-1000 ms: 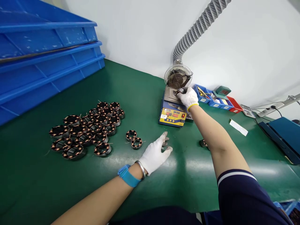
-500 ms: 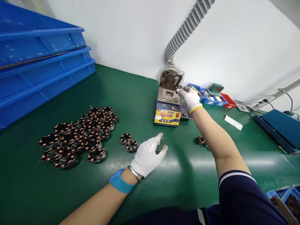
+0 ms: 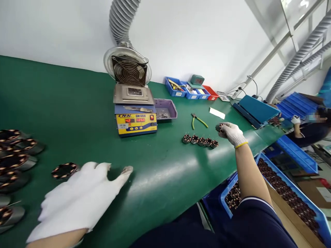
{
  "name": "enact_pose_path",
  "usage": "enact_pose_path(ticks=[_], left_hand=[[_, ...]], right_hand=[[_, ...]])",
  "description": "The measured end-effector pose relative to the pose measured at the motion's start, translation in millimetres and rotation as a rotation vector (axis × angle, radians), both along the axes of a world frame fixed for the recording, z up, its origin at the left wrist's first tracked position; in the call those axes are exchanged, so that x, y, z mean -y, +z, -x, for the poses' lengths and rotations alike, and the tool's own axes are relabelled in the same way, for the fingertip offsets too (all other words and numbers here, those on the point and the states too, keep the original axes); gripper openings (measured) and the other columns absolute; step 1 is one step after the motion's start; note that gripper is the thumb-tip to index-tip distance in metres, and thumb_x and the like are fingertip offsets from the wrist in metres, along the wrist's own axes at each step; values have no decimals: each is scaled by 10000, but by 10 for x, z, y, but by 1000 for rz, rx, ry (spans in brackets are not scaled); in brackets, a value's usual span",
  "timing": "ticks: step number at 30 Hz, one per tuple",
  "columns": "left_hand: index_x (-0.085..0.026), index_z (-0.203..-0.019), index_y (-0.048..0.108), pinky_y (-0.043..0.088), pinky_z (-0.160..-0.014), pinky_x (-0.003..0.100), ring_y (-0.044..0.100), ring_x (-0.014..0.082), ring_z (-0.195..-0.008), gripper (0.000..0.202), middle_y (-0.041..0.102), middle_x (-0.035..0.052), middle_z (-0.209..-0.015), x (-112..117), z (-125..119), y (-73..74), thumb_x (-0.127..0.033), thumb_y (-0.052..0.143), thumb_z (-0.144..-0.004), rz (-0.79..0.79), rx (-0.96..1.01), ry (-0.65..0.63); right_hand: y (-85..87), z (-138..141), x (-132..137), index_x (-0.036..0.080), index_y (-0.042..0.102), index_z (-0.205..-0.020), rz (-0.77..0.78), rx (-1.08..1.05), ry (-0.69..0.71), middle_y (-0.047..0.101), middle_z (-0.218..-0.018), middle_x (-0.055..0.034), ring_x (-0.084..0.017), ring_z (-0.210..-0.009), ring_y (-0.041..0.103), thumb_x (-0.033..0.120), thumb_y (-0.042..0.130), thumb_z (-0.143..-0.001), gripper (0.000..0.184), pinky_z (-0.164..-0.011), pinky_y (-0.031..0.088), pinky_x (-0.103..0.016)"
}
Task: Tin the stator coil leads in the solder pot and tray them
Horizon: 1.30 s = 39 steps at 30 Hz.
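Observation:
My right hand (image 3: 231, 132), in a white glove with a yellow cuff edge, pinches a small motor stator (image 3: 219, 127) with copper windings above the green bench. Just left of it and lower, a row of several stators (image 3: 201, 141) lies on the bench. My gloved left hand (image 3: 85, 196) is low on the left with thumb and fingers apart, holding nothing. A single stator (image 3: 64, 170) sits beside its fingers, partly hidden by them. Farther left stand several more stators (image 3: 15, 162), cut off by the view's edge.
A solder pot (image 3: 136, 120) with a fan and duct behind stands at the back. Beside it are a purple tray (image 3: 165, 109), pliers (image 3: 198, 121) and small blue bins (image 3: 176, 90). Blue crates of parts (image 3: 292, 193) stand below the bench's right edge. Another person (image 3: 307, 132) works far right.
The view has swung right. My right hand has moved from beside the solder pot to the right, above the row, still holding a stator. My left hand stays open and appears nearer the camera.

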<state>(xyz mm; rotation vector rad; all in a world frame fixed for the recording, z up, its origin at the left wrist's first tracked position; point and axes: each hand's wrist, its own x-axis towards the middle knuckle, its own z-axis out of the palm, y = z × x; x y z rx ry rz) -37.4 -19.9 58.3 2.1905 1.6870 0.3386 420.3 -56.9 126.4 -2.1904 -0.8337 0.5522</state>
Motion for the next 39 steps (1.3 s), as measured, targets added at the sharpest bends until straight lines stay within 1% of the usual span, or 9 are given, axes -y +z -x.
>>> enact_pose_path(ticks=[7, 12, 16, 18, 21, 25, 30, 35, 39], left_hand=[[-205, -1172, 589, 507, -714, 497, 602, 401, -969, 605, 543, 138, -1343, 144, -343, -1, -639, 492, -762, -120, -202, -49], [-188, -1299, 521, 510, -747, 469, 626, 367, -991, 524, 597, 150, -1269, 37, -271, -229, -460, 436, -860, 52, -173, -96], [-235, -1226, 585, 516, -780, 424, 645, 336, -986, 461, 628, 110, -1210, -20, -282, -305, -464, 482, -840, 60, -83, -30], [-236, -1197, 601, 519, -803, 414, 653, 325, -970, 468, 637, 94, -1183, -40, -311, -329, -489, 526, -811, 65, -22, 31], [-207, -1177, 606, 512, -875, 388, 651, 300, -993, 503, 641, 85, -1172, -49, -333, -372, -502, 584, -770, 18, 115, 87], [-165, -1167, 602, 512, -894, 361, 649, 273, -989, 525, 646, 95, -1134, -43, -303, -409, -445, 628, -724, -86, 239, 24], [-187, -1107, 644, 513, -911, 330, 645, 234, -991, 458, 653, 81, -1099, -92, -261, -447, -398, 649, -700, -171, 362, 34], [-174, -1234, 584, 468, -1003, 312, 616, 209, -1119, 504, 655, 65, -1222, -130, -307, -544, -328, 578, -754, -3, 587, -61], [-182, -857, 683, 533, -727, 297, 669, 194, -788, 239, 731, 44, -852, -142, -277, -422, -300, 493, -774, 198, 578, -42]], right_hand=[[-534, -407, 507, 159, 715, -992, 350, 105, -111, 716, -765, -56, -135, -588, 651, 212, 589, -747, 281, -597, 534, -226], [-481, -298, 469, 190, 703, -1081, 422, 238, -53, 710, -1020, -125, -254, -920, 682, 292, 622, -751, 354, -846, 531, -376], [-419, 310, 270, 245, 610, -1246, 96, 541, 74, 631, -1226, -125, -272, -1099, 618, 395, 606, -794, 476, -996, 456, -422], [-520, 864, 164, 248, 608, -1237, -41, 269, 369, 651, -1199, -103, -230, -1034, 647, 402, 618, -802, 461, -934, 510, -369], [-772, 1762, 2, 240, 557, -1296, 53, -361, 861, 652, -1207, -99, -224, -947, 675, 373, 701, -747, 583, -769, 583, -359], [-1032, 2539, -255, 210, 554, -1279, 5, -677, 927, 676, -1157, -82, -220, -928, 682, 346, 741, -699, 624, -755, 592, -358], [-1145, 2756, -352, 209, 611, -1173, -250, -699, 825, 696, -1115, -50, -214, -1041, 658, 357, 654, -774, 428, -952, 530, -386], [-1194, 2659, -265, 283, 578, -1265, -273, -197, 783, 636, -1240, -29, -218, -1116, 616, 326, 664, -754, 520, -997, 504, -382], [-1173, 2584, -272, 305, 562, -1291, -279, -30, 790, 623, -1254, -16, -215, -1104, 618, 355, 647, -766, 534, -987, 508, -371]])
